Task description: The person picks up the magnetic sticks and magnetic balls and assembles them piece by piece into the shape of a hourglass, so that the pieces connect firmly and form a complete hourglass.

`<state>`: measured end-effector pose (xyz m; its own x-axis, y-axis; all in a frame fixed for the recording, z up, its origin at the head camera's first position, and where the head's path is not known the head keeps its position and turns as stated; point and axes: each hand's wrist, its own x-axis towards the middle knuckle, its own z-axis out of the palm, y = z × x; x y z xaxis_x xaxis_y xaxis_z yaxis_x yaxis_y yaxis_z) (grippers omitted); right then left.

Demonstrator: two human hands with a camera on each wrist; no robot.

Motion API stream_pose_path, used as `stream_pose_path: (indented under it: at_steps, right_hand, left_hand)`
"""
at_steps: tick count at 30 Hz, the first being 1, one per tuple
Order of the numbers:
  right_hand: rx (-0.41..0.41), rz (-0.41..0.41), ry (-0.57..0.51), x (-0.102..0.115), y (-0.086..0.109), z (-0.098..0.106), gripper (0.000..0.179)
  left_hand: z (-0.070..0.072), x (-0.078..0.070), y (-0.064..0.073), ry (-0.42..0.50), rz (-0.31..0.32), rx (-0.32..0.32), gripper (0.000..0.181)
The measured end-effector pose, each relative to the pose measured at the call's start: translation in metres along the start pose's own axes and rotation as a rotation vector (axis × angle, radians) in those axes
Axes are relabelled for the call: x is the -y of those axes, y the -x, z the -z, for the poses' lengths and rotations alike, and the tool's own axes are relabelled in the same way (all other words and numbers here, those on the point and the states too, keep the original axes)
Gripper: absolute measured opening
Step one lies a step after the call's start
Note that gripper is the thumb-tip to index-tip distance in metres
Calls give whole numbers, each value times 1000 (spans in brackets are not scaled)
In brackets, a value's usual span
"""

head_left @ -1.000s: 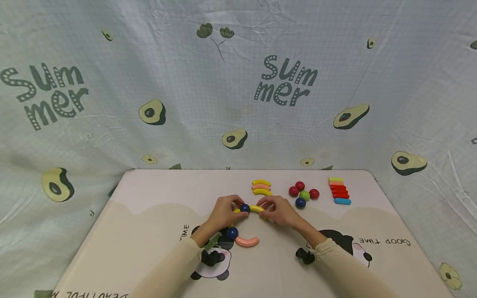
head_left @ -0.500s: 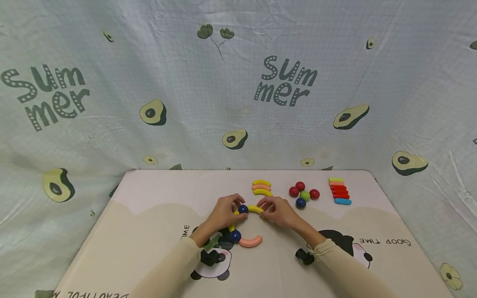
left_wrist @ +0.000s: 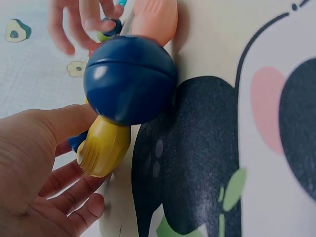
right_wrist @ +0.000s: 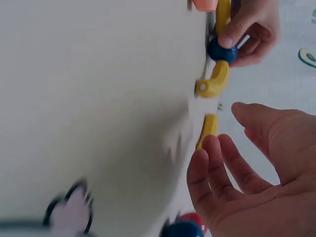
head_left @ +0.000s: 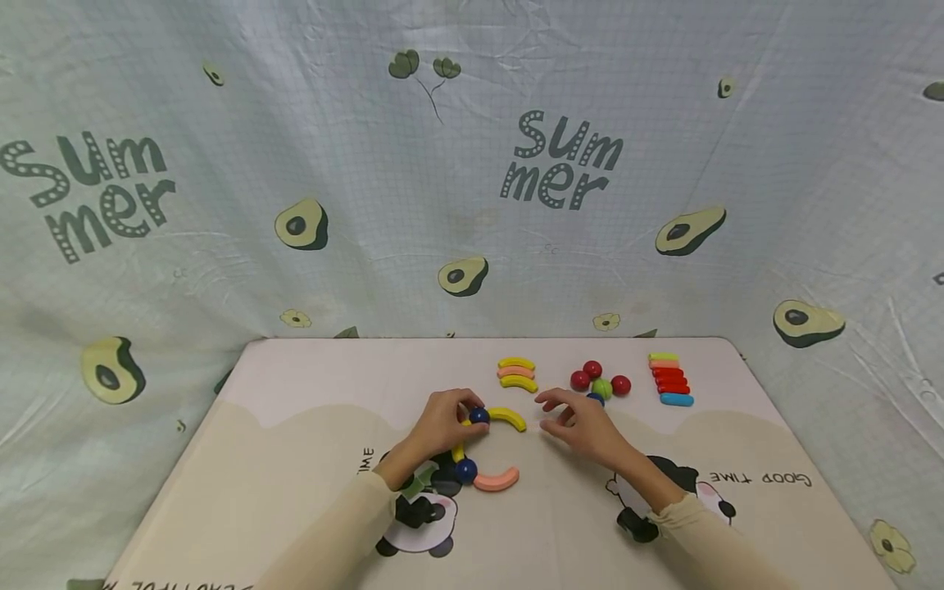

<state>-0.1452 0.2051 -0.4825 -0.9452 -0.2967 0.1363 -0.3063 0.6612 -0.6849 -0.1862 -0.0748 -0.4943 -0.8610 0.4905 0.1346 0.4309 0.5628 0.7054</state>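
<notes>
In the head view, the left hand pinches the upper blue ball between thumb and fingers over the table; a yellow curved piece projects from the ball toward the right hand. That right hand is released, its thumb and fingers parted just beside the piece's free end. Nearer the person, the lower blue ball joins a peach curved piece to a yellow link partly behind the left hand. Farther back lie a row of curved pieces, a cluster of balls with red ones and a green one, and a row of straight rods. In the left wrist view, the lower blue ball fills the foreground between peach piece and yellow link, largely hiding the left hand's grip. In the right wrist view, the left thumb presses the upper blue ball, and the right hand's fingers spread apart from it.
</notes>
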Motion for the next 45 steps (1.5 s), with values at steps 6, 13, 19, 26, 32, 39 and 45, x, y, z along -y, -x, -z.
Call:
stream_pose_path:
  at_steps: [6,13,19,26,32,39,45]
  right_hand:
    - [-129,35,29,-12,22,20,39]
    - [-223,-57,77,-29,35,38,43]
    - [-202,-134,107,-39,34,41,50]
    - [-179,-138,109,-44,28,37,51]
    - [-176,-159,124,-46,24,34,46]
    - [-174,-194,115,-43,23,33,41]
    - [-180,-223,104,-41,24,32,36]
  left_hand:
    - [0,1,1,1,22,1,26]
    - [3,0,4,-3,4,-16,26]
    - [5,-1,5,-15,18,1,27]
    - [8,-1,6,-32,22,20,27]
    - [9,-2,5,-32,47,40,29]
    - [6,-5,-1,-68,29,48,39]
    - [0,-10,-9,-88,-12,87,39]
